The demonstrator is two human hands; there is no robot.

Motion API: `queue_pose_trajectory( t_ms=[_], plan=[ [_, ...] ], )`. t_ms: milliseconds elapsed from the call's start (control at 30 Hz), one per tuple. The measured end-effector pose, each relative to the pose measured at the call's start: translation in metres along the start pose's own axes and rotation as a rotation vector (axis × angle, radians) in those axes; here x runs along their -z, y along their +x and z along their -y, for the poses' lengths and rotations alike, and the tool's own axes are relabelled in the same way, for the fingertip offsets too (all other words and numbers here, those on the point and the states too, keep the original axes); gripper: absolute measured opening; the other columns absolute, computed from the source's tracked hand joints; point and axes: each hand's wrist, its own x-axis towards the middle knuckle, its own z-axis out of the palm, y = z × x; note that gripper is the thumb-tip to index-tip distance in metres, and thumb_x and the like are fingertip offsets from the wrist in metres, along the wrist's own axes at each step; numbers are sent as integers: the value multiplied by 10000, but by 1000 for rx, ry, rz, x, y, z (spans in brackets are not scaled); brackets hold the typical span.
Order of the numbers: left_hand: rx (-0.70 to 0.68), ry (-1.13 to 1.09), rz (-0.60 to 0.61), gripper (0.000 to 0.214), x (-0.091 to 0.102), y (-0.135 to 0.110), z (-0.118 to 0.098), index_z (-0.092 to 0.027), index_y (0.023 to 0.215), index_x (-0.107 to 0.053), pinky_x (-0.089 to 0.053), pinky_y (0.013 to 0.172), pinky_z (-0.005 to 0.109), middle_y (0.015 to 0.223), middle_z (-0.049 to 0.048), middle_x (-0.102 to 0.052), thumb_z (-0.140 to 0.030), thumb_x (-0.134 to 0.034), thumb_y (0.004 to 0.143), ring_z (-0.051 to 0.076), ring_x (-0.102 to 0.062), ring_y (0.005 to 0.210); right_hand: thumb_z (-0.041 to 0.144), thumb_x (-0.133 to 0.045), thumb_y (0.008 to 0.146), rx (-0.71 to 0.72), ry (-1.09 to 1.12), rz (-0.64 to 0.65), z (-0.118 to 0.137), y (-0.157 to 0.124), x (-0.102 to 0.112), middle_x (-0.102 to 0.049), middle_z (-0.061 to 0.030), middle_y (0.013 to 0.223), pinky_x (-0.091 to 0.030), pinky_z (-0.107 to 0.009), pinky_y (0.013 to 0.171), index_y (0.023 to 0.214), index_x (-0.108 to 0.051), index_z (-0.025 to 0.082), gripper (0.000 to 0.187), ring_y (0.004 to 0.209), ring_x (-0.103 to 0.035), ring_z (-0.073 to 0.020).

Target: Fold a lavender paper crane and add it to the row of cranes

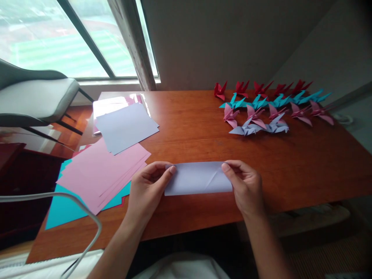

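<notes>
Between my two hands is a pale lavender sheet of paper [197,179], folded into a flat rectangle, with a slanting crease toward its right end. My left hand [151,182] pinches its upper left corner, thumb on top and fingers curled behind. At the upper right corner, my right hand [245,184] grips it the same way. The paper is held near the front edge of the wooden table [186,135]; whether it touches the tabletop I cannot tell.
Loose lavender sheets [128,128], pink sheets [101,170] and turquoise sheets [58,213] overlap at the left. Folded paper cranes stand in rows at the back right: red [261,89], turquoise [258,102], pink [255,114], lavender [248,128]. A white cable [93,217] curves at the lower left, a chair [40,97] beyond.
</notes>
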Motion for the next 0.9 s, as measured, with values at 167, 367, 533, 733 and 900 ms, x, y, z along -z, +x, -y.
queue_pose_trajectory(
  t_ms=[167,367,533,733,900],
  plan=[
    [-7,29,32,219,6,0,-1,-170,821,-736,-449,578,181,785,25,-739,-362,-825,762,126,-631,689,380,-823,766,-15,-65,70,4,4,4,-762,-18,760,-549,-272,622,827,-781,225,171,684,-688,-169],
    [-90,116,84,211,11,2,-1,-162,828,-705,-421,559,193,774,21,-693,-360,-777,812,126,-602,688,374,-828,755,-39,-73,123,4,6,6,-761,-18,754,-554,-265,618,822,-776,217,178,677,-691,-168],
    [-143,213,197,189,18,3,-3,-170,863,-666,-415,561,206,757,4,-644,-351,-720,859,127,-573,677,355,-792,789,7,-116,252,9,9,12,-719,-2,714,-516,-255,580,783,-730,208,159,647,-660,-160],
    [-279,547,316,138,22,8,-8,-184,854,-625,-434,616,253,767,7,-626,-276,-566,937,151,-567,696,283,-713,860,162,-413,383,15,19,18,-716,-25,811,-501,-312,695,816,-711,209,87,751,-649,-188],
    [-458,915,274,113,17,14,-7,-196,855,-641,-455,797,342,976,60,-659,-181,-545,911,219,-588,901,163,-701,847,379,-646,432,16,29,14,-698,-24,844,-465,-348,816,736,-684,213,123,869,-608,-209]
  ],
)
